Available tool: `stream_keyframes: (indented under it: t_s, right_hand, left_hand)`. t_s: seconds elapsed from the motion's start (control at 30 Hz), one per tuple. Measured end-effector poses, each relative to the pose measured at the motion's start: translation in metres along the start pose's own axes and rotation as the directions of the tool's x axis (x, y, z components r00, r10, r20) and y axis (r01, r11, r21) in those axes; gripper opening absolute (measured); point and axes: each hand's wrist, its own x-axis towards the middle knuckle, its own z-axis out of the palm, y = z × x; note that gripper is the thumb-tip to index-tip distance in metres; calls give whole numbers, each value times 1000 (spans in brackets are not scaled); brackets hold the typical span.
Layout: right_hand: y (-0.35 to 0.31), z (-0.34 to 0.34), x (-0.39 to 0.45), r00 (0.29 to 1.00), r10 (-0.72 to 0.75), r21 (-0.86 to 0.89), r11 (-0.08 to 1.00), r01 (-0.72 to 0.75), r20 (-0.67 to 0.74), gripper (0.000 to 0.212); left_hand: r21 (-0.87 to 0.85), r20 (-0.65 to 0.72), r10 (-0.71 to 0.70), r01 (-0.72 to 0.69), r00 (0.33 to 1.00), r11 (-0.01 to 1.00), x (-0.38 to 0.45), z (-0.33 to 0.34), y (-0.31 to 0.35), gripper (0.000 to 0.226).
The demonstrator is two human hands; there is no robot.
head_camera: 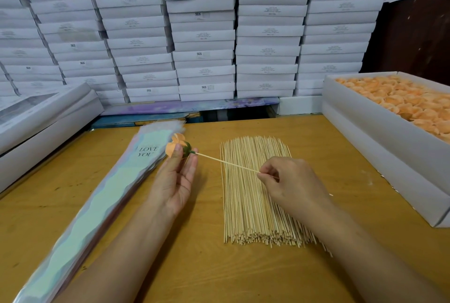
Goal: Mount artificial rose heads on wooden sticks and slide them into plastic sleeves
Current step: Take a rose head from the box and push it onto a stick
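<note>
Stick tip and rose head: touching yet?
Touching. The head view shows the stick, pinched by the right hand, meeting the green base of the rose head held by the left hand.

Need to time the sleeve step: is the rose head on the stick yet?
On. The stick runs from the right hand into the green base of the rose head, which the left hand holds.

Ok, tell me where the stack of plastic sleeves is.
In the head view, the stack of plastic sleeves lies diagonally on the table, on the left, beside the left hand holding the rose head.
</note>
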Motion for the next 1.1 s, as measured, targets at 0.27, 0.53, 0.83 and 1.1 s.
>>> stream_keyframes:
  t_s: [0.27,0.53,0.83,1.1]
  right_hand:
    - [7,3,1,1000,1,-46,999,0,18,13]
    - [8,2,2,997,0,-107,994,8,81,18]
    - [3,-1,2,998,14,-53,999,-11,65,18]
    - [3,-1,1,999,-33,-153,988,28,-34,14]
  left_hand:
    - [22,-6,-19,19,1000,1000,-3,1,-4,16]
    - [28,-12,-42,42,999,999,-4,0,-6,21]
    - [27,-23,9,-8,1000,1000,-2,2,-5,16]
    - [12,-46,11,-11,999,1000,-3,1,-3,16]
